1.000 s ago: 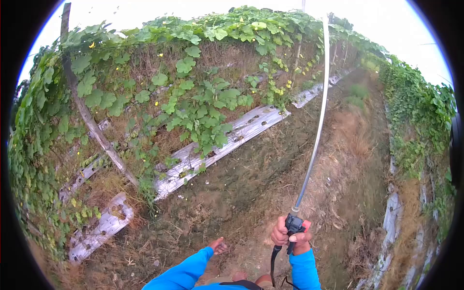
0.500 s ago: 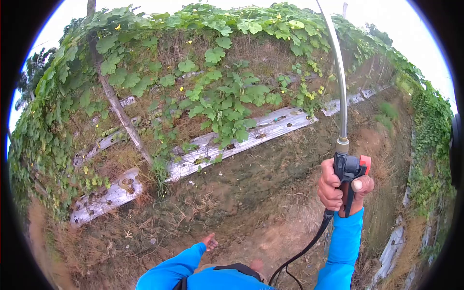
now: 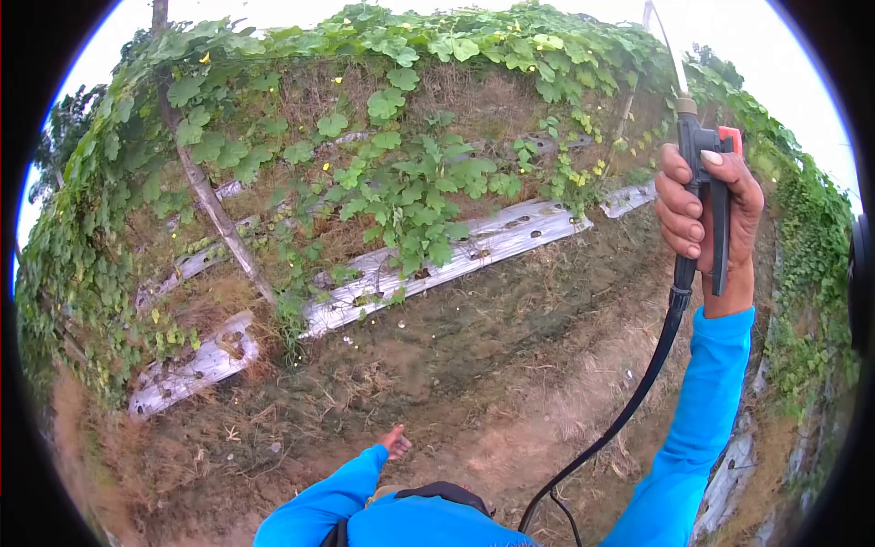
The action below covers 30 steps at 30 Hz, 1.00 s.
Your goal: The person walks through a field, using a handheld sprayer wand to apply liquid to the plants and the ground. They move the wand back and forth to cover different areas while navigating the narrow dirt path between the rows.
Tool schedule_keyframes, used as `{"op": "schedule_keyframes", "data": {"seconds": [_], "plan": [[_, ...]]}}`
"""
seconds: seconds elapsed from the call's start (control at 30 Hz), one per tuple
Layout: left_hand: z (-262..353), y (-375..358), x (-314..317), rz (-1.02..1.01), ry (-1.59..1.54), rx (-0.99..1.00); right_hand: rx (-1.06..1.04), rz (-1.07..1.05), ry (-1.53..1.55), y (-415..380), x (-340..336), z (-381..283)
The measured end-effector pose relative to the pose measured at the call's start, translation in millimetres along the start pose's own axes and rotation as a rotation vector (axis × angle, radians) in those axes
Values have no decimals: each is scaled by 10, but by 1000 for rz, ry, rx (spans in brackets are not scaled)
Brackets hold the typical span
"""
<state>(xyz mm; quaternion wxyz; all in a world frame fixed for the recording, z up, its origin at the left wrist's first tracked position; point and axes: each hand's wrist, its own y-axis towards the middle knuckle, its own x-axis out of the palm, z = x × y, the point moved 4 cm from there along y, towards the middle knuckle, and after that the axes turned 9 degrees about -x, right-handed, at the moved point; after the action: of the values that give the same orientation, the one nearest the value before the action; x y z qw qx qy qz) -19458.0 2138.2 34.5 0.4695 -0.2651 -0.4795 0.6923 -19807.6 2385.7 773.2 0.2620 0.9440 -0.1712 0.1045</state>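
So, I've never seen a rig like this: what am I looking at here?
There is no robot, just a person's two bare hands; one head-worn camera looking forward and down takes every picture. The right hand grips a spray handle with a thin tube above and a black hose below. The left hand hangs low, with nothing visible in it. Pale sheeting with holes lies on the soil, beside leafy vines.

A wooden post (image 3: 208, 202) leans over on the left, its foot in the soil (image 3: 456, 342) between a short plastic strip (image 3: 202, 365) and a longer, holed sheet (image 3: 506, 239). Dry grass (image 3: 87, 438) browns the ground's near left corner; pale plastic (image 3: 727, 474) runs along its right edge.
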Motion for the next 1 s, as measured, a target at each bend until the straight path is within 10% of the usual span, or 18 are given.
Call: {"op": "schedule_keyframes", "data": {"seconds": [0.6, 1.0], "plan": [[-3, 116, 165, -13, -31, -58, -60, 260, -190, 240, -1047, -270], [-21, 117, 64, -24, -65, -65, -34, -47, -22, 760, -874, 7]]}}
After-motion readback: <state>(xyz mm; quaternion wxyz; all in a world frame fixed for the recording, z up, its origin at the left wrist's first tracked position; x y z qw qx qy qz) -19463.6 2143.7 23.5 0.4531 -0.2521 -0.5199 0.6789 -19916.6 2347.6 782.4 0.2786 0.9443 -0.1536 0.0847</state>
